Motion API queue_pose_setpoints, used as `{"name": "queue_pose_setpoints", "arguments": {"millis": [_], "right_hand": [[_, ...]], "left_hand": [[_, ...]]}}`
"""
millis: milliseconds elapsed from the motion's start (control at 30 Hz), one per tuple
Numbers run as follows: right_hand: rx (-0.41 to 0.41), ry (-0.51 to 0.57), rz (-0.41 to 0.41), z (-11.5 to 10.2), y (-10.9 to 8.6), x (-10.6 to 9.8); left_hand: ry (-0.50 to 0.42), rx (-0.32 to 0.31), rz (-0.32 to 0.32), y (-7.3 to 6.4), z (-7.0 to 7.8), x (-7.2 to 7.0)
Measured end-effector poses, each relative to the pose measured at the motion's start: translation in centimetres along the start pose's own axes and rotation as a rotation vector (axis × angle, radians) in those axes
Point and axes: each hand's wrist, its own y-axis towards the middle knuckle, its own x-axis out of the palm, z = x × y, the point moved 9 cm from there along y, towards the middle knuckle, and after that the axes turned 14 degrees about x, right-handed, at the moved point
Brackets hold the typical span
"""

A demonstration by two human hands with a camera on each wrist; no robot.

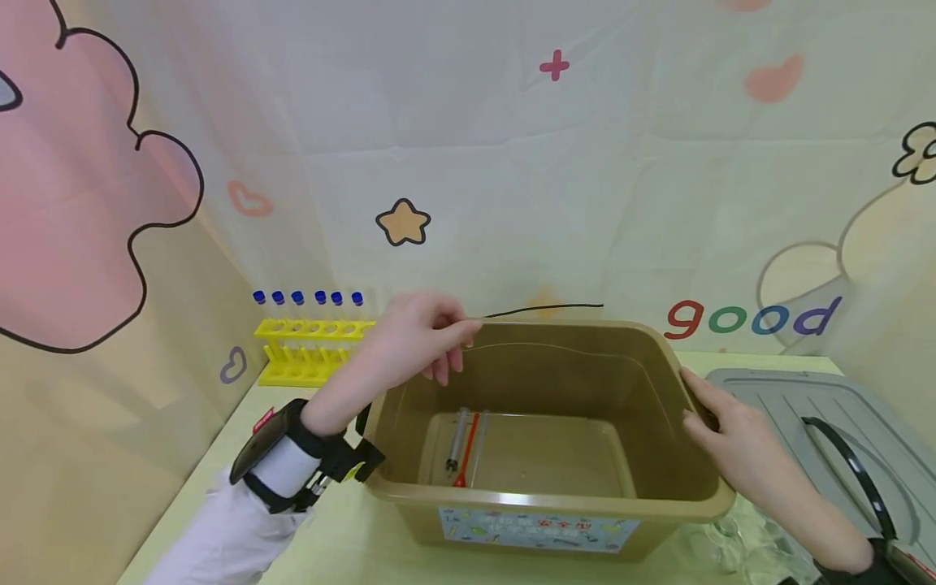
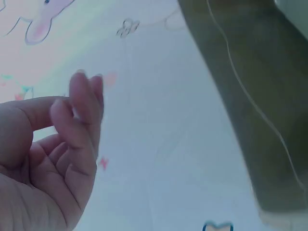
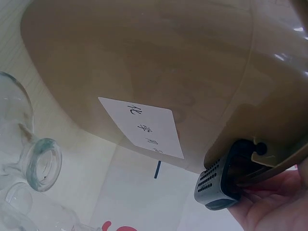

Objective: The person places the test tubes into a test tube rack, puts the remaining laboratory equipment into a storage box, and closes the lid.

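Note:
A brown plastic storage bin (image 1: pixel 512 505) stands upright, with a printed label on its front. My right hand (image 1: pixel 746 439) grips the bin's right rim, close to a grey and black handle (image 3: pixel 216 185) seen in the right wrist view. Over the bin's back left rim hovers my left hand (image 1: pixel 420 337); its fingers are loosely curled with nothing visible between them. On the bin floor, toward the left, lie a translucent tube (image 1: pixel 457 439) with a dark end, a slim red stick (image 1: pixel 468 451) with a wider tip, and a thin clear rod (image 1: pixel 479 451).
Back left stands a yellow test tube rack (image 1: pixel 296 370) with several blue-capped tubes. A grey lid (image 1: pixel 790 398) lies to the bin's right. Clear glass flasks (image 3: pixel 45 166) stand beside the bin's right end. A printed cloth (image 1: pixel 512 203) hangs behind the table.

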Motion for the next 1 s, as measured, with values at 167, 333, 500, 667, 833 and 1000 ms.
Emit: {"name": "queue_pose_setpoints", "arguments": {"millis": [167,333,500,667,833,1000], "right_hand": [[-0.003,0.001,0.012,0.1,0.0,-0.1],[0.011,0.001,0.016,0.5,-0.1,-0.2],[0.009,0.004,0.022,0.6,-0.1,-0.6],[-0.020,-0.009,0.042,0.1,0.0,-0.7],[-0.020,-0.012,0.035,-0.1,0.0,-0.4],[-0.022,-0.008,0.030,-0.4,0.1,-0.4]], "left_hand": [[0.047,0.023,0.134,-2.5,-0.8,-3.0],[0.093,-0.041,0.212,-5.0,-3.1,-5.6],[0.248,-0.173,0.219,-7.8,-6.4,-7.6],[0.404,-0.349,0.169,-11.7,-12.0,-8.4],[0.388,-0.521,0.091,-16.6,-18.1,-8.5],[0.432,-0.598,0.059,-20.8,-22.0,-8.7]]}}
